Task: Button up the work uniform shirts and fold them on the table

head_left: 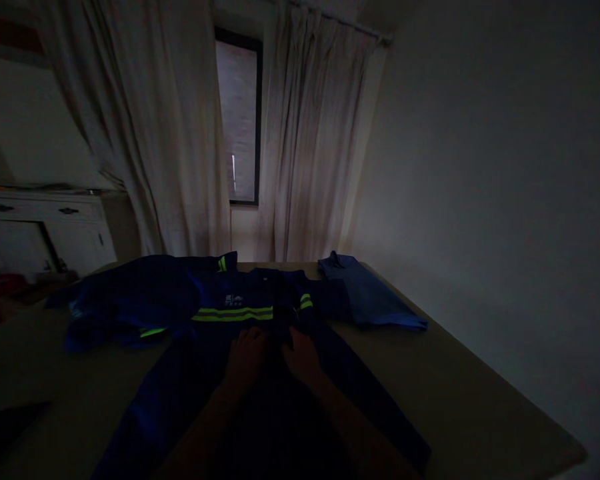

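A dark blue work jacket (pixel 195 373) with yellow-green reflective stripes lies spread in front of me, its collar toward the far edge and a pale printed logo on the chest. My left hand (pixel 249 348) rests on the jacket's front just below the chest stripe, fingers laid on the cloth. Right of the jacket's middle, my right hand (pixel 301 353) touches the fabric, with thumb and forefinger apart. Neither hand visibly holds anything, though the dim light hides the fingertips' detail.
The garments lie on a wide, pale-covered surface (pixel 470 400). More dark blue striped clothing (pixel 125 300) is heaped at left, and a folded lighter blue garment (pixel 370 293) lies at right. Curtains (pixel 315 133), a wall (pixel 490 167) and a white cabinet (pixel 75 230) stand beyond.
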Demonstrator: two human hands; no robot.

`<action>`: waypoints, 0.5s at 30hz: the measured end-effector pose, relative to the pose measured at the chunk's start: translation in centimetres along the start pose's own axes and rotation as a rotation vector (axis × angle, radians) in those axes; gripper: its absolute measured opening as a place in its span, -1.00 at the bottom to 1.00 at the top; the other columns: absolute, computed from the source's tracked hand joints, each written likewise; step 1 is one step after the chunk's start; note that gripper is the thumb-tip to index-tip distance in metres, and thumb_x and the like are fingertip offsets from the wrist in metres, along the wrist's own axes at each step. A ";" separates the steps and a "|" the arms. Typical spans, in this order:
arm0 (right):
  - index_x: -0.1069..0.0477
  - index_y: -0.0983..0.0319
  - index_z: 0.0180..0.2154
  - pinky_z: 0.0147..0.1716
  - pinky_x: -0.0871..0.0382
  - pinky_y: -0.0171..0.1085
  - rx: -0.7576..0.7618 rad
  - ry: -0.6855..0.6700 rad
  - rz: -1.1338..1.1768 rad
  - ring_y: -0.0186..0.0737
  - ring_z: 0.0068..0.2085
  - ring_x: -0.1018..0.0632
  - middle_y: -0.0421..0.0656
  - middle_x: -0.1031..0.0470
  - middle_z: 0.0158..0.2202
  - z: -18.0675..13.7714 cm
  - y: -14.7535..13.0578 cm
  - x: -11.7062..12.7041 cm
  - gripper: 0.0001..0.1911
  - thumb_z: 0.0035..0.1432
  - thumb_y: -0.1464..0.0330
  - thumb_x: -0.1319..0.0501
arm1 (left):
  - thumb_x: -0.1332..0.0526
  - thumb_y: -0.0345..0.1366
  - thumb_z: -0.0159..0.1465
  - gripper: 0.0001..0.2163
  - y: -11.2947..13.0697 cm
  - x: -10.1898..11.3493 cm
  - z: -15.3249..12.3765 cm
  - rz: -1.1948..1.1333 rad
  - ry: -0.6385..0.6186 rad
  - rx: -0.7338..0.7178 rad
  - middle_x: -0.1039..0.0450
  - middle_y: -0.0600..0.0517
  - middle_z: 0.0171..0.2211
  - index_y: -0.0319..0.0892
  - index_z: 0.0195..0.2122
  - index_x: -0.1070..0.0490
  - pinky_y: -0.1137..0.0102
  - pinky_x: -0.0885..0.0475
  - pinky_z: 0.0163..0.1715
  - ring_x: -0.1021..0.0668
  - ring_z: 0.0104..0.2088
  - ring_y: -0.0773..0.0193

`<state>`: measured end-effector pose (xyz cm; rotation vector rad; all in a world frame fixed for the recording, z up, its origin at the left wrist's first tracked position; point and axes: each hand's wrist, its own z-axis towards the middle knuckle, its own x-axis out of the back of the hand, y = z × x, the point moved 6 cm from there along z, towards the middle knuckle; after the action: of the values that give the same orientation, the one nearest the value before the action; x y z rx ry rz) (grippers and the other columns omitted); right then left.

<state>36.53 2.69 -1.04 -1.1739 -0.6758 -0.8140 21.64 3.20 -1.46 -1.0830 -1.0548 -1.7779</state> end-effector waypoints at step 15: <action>-0.54 0.20 -0.15 -0.12 -0.42 -0.25 0.192 0.075 0.394 -0.15 -0.15 -0.62 -0.12 -0.64 -0.18 0.7 -1.5 -0.2 -0.84 0.29 0.36 -0.19 | 0.02 -0.37 0.42 -0.77 -0.1 1.3 0.3 -0.249 0.218 -0.169 -0.52 -0.04 -0.16 -0.11 -0.15 -0.44 0.19 -0.37 0.02 -0.52 -0.13 0.14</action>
<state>35.17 3.17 -0.29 -1.0515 -0.4304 -0.4479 21.23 3.20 -0.19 -0.8589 -0.9503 -2.1628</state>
